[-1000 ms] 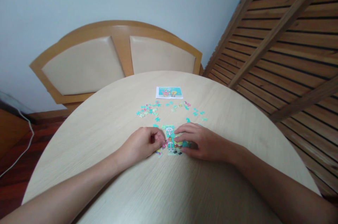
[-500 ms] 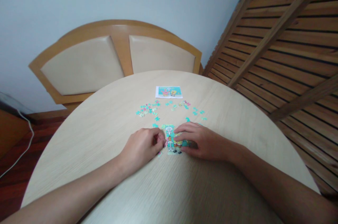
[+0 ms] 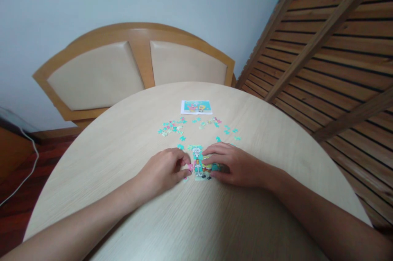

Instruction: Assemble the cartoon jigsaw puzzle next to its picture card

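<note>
A partly joined jigsaw puzzle [image 3: 198, 164] lies flat on the table, showing a pale blue-green cartoon figure and a yellow one. At its left edge, my left hand [image 3: 167, 169] has thumb and fingertips around a pink puzzle piece [image 3: 190, 167]. My right hand [image 3: 235, 164] rests over the puzzle's right side with its fingers apart, touching it and hiding part of the picture. Just below the left thumb, another small puzzle piece [image 3: 186, 179] is partly covered.
Loose puzzle pieces [image 3: 172, 127] lie in a cluster at the left, with more pieces [image 3: 227, 130] to the right. Behind them is a picture sheet [image 3: 196, 107] with cartoon figures. A padded bench back [image 3: 141, 31] stands beyond the round table [image 3: 123, 138]; wooden slats [image 3: 331, 48] rise at the right.
My left fingers have shifted and parted slightly, so the pink piece between them shows more plainly at the puzzle's left edge. My right hand has stayed in place.
</note>
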Available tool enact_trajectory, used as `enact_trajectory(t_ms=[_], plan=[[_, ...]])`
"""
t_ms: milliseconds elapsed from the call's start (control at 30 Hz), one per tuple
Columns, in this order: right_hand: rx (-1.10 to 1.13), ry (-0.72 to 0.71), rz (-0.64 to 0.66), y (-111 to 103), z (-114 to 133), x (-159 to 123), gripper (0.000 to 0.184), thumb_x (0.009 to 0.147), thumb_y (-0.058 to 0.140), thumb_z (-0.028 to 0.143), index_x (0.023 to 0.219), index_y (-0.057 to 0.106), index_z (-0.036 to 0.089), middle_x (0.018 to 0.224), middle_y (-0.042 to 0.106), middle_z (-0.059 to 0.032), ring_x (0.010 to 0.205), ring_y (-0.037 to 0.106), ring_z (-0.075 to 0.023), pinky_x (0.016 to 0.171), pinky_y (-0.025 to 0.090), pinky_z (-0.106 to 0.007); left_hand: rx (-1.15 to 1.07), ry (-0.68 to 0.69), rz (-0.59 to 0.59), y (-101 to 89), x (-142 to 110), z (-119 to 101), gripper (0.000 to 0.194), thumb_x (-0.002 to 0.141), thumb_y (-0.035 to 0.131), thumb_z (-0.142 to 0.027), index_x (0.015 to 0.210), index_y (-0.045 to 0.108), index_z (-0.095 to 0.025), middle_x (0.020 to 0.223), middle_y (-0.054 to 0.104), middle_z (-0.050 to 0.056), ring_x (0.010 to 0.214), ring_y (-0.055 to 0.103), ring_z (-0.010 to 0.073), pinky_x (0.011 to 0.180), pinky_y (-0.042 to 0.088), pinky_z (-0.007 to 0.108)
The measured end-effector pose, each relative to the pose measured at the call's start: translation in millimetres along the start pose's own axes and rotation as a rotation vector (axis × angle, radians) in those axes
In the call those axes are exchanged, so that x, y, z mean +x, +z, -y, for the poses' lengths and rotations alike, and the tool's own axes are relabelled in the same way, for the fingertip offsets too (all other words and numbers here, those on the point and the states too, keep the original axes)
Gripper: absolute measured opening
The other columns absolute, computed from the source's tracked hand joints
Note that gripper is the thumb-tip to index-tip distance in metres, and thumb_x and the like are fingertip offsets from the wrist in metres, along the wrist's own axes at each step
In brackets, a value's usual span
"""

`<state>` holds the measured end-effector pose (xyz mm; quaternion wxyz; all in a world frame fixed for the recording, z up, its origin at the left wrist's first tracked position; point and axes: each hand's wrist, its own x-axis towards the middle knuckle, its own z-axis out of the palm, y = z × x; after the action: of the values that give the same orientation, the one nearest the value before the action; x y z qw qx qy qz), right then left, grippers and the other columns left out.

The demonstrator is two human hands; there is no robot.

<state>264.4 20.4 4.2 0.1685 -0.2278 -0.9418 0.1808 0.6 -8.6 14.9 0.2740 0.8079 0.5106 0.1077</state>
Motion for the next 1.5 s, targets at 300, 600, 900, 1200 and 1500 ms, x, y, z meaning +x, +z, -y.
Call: enact_trajectory(t_ms=[300,600,900,1200,1500], plan=[[0.010,-0.010,-0.014,0.8,-0.9,0.3,0.026,0.093,0.064,0.028,0.116,0.071,0.018,0.124,0.068,-0.0136,0.116,0.061,-0.0266,0.102,0.048,-0.046,-0.043,-0.002,0.007,6.0,1.4,7.2,0.013,0.085,0.063,-0.033,0.086,0.065,-0.020,0.078,0.064,0.001,0.069,0.053,0.0153,0.063,0.035,0.027],[0.011,-0.003,-0.007,-0.3,0.2,0.4,0.027,0.094,0.064,0.030,0.118,0.070,0.019,0.124,0.068,-0.0134,0.116,0.061,-0.0263,0.102,0.048,-0.046,-0.029,0.032,-0.026,5.7,0.9,-0.4,0.014,0.088,0.062,-0.033,0.086,0.066,-0.020,0.078,0.065,0.001,0.070,0.056,0.0162,0.064,0.037,0.026],[0.020,0.001,-0.006,-1.1,1.3,1.0,0.026,0.092,0.065,0.028,0.117,0.071,0.020,0.124,0.068,-0.0136,0.116,0.062,-0.0263,0.102,0.048,-0.046,-0.038,0.072,-0.039,5.2,-0.8,-0.5,0.012,0.090,0.062,-0.031,0.084,0.064,-0.021,0.077,0.065,0.000,0.070,0.056,0.0164,0.064,0.039,0.026],[0.011,-0.001,0.008,-0.4,1.3,1.1,0.026,0.093,0.064,0.026,0.117,0.071,0.018,0.125,0.068,-0.0129,0.116,0.061,-0.0258,0.103,0.047,-0.045,-0.079,0.129,-0.039,3.1,-0.6,-0.1,0.009,0.088,0.063,-0.021,0.092,0.071,-0.021,0.091,0.073,0.003,0.082,0.064,0.0188,0.075,0.046,0.028],[0.016,-0.004,-0.014,0.1,0.6,0.2,0.026,0.092,0.065,0.025,0.116,0.071,0.020,0.124,0.068,-0.0127,0.115,0.061,-0.0258,0.101,0.048,-0.045,-0.126,0.150,-0.030,4.6,1.0,1.3,0.011,0.089,0.064,-0.019,0.095,0.072,-0.022,0.101,0.075,0.003,0.091,0.066,0.0197,0.082,0.048,0.030]])
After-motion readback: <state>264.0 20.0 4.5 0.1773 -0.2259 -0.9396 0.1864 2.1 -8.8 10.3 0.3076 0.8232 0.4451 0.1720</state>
